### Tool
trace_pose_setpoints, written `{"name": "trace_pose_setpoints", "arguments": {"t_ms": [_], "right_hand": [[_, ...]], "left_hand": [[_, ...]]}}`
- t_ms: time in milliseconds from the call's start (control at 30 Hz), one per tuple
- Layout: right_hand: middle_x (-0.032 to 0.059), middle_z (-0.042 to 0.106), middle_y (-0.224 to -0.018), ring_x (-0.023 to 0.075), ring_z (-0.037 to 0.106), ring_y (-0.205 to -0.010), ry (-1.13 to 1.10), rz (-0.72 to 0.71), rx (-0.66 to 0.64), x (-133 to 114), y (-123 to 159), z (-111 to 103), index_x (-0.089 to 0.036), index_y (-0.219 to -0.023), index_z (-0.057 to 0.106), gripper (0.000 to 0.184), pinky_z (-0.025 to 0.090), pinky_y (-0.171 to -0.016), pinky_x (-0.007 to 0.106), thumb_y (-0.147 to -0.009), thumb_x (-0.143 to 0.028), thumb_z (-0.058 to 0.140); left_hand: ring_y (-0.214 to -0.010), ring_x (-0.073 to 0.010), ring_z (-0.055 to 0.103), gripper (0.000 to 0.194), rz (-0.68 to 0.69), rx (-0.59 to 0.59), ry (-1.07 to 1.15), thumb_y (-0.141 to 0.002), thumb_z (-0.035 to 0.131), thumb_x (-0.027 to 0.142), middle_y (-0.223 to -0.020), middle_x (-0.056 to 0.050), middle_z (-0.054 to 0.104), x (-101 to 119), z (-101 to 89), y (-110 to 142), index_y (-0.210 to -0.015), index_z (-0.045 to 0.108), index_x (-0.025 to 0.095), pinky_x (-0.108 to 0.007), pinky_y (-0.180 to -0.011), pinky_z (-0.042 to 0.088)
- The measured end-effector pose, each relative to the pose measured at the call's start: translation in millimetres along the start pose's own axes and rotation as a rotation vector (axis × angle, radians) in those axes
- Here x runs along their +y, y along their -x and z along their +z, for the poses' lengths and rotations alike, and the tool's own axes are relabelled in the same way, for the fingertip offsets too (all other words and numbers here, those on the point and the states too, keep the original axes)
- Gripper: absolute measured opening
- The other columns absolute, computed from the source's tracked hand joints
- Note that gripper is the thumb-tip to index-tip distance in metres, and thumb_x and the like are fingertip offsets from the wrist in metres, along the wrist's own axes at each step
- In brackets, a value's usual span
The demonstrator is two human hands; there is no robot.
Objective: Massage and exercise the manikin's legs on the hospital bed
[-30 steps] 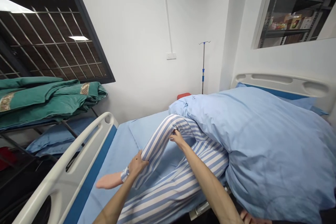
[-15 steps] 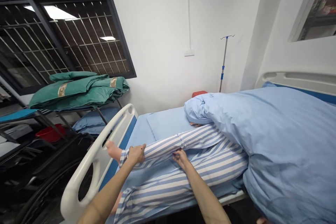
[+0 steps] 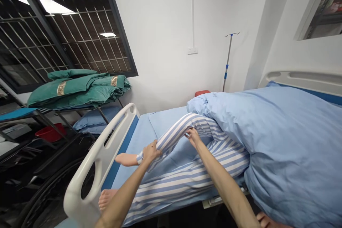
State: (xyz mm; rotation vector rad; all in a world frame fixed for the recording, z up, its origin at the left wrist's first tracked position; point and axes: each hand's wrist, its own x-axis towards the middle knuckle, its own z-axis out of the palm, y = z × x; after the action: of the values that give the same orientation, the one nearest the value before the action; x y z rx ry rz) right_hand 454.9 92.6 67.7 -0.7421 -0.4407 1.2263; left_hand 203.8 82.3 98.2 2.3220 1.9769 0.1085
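A person lies on the bed in blue-and-white striped pyjamas, with one leg in a striped trouser leg (image 3: 176,136) bent up at the knee. My left hand (image 3: 151,152) grips that leg just above the ankle, and its bare foot (image 3: 126,159) points toward the side rail. My right hand (image 3: 192,138) holds the same leg under the knee. The other bare foot (image 3: 107,198) lies low near the rail, partly behind my left forearm. A blue quilt (image 3: 280,142) covers the person's upper body and hides it.
A white bed side rail (image 3: 96,164) runs along the near left, beside a blue sheet (image 3: 165,123). Beyond it are green folded quilts (image 3: 77,89), a red basin (image 3: 50,132) and a wheelchair (image 3: 45,181). An IV pole (image 3: 228,60) stands behind the bed. Another hand (image 3: 267,220) shows at the lower right.
The leg has risen from nearly flat to bent at the knee, with both my hands moving up and away with it. The view has barely shifted since half a second ago.
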Motion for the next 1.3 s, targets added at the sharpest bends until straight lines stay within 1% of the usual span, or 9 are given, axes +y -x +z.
{"name": "trace_pose_setpoints", "arguments": {"t_ms": [167, 233, 333, 500, 667, 867, 967, 1133, 1300], "right_hand": [[-0.0066, 0.056, -0.065, 0.0113, 0.05, -0.066, -0.009, -0.059, 0.001, -56, -11, -1, -0.021, -0.065, 0.044, 0.023, 0.039, -0.06, 0.025, -0.048, -0.014, 0.057], [-0.006, 0.056, -0.064, 0.0115, 0.049, -0.065, 0.024, -0.056, 0.005, -65, -10, -4, -0.021, -0.066, 0.045, 0.022, 0.038, -0.059, 0.025, -0.049, -0.014, 0.056], [-0.0058, 0.058, -0.066, 0.0118, 0.049, -0.065, 0.047, -0.046, 0.015, -65, -8, -6, -0.021, -0.068, 0.048, 0.022, 0.038, -0.06, 0.025, -0.049, -0.015, 0.056], [-0.0063, 0.058, -0.068, 0.0124, 0.05, -0.069, 0.025, -0.038, 0.001, -57, -3, -2, -0.023, -0.072, 0.05, 0.025, 0.04, -0.064, 0.026, -0.05, -0.014, 0.056], [-0.0068, 0.057, -0.069, 0.0116, 0.05, -0.071, -0.002, -0.014, -0.014, -38, 5, -1, -0.023, -0.072, 0.051, 0.025, 0.042, -0.069, 0.027, -0.049, -0.013, 0.058], [-0.0072, 0.061, -0.078, 0.0117, 0.054, -0.078, -0.071, 0.065, -0.032, 12, 24, 2, -0.024, -0.075, 0.053, 0.03, 0.042, -0.072, 0.026, -0.049, -0.012, 0.061], [-0.0068, 0.061, -0.077, 0.0135, 0.055, -0.078, -0.133, 0.145, 0.016, 44, 34, 1, -0.024, -0.073, 0.05, 0.03, 0.044, -0.072, 0.027, -0.048, -0.012, 0.061], [-0.0053, 0.059, -0.07, 0.0164, 0.056, -0.073, -0.198, 0.266, 0.128, 91, 49, -6, -0.024, -0.069, 0.045, 0.029, 0.047, -0.068, 0.031, -0.047, -0.012, 0.06], [-0.0032, 0.059, -0.069, 0.0174, 0.056, -0.072, -0.174, 0.275, 0.132, 103, 53, -9, -0.024, -0.067, 0.045, 0.022, 0.048, -0.068, 0.032, -0.051, -0.015, 0.058]], "left_hand": [[-0.099, -0.025, 0.063, 0.049, -0.066, 0.046, 0.159, -0.071, 0.059, 0.036, -0.107, -0.006, 0.068, 65, 31.9, 0, -0.117, 0.046, 0.026, -0.03, -0.078, 0.042], [-0.099, -0.0249, 0.063, 0.047, -0.073, 0.057, 0.193, -0.073, 0.058, 0.036, -0.107, -0.006, 0.068, 78, 42.6, 1, -0.117, 0.045, 0.025, -0.031, -0.078, 0.042], [-0.101, -0.0247, 0.062, 0.046, -0.075, 0.03, 0.191, -0.075, 0.057, 0.037, -0.108, -0.006, 0.068, 82, 47.6, 1, -0.117, 0.043, 0.025, -0.031, -0.08, 0.042], [-0.102, -0.0253, 0.062, 0.044, -0.032, 0.003, 0.118, -0.074, 0.057, 0.036, -0.109, -0.007, 0.067, 64, 32.5, -2, -0.114, 0.043, 0.024, -0.032, -0.081, 0.041], [-0.102, -0.0263, 0.062, 0.04, 0.031, 0.035, 0.002, -0.073, 0.055, 0.034, -0.112, -0.007, 0.067, 31, 7.1, -4, -0.111, 0.046, 0.025, -0.034, -0.082, 0.041], [-0.105, -0.0288, 0.061, 0.041, 0.094, 0.035, -0.163, -0.073, 0.055, 0.029, -0.11, -0.009, 0.067, -20, -27.8, 1, -0.113, 0.049, 0.023, -0.039, -0.088, 0.039], [-0.103, -0.0314, 0.061, 0.042, 0.137, 0.011, -0.252, -0.073, 0.053, 0.024, -0.106, -0.013, 0.068, -36, -41.6, 4, -0.115, 0.051, 0.02, -0.044, -0.089, 0.037], [-0.099, -0.0325, 0.062, 0.041, 0.194, -0.06, -0.347, -0.071, 0.052, 0.02, -0.103, -0.015, 0.068, -44, -51.0, 8, -0.112, 0.053, 0.018, -0.047, -0.09, 0.035], [-0.099, -0.0323, 0.062, 0.041, 0.182, -0.105, -0.352, -0.071, 0.053, 0.021, -0.104, -0.015, 0.068, -44, -46.6, 11, -0.112, 0.052, 0.019, -0.047, -0.09, 0.035]]}}
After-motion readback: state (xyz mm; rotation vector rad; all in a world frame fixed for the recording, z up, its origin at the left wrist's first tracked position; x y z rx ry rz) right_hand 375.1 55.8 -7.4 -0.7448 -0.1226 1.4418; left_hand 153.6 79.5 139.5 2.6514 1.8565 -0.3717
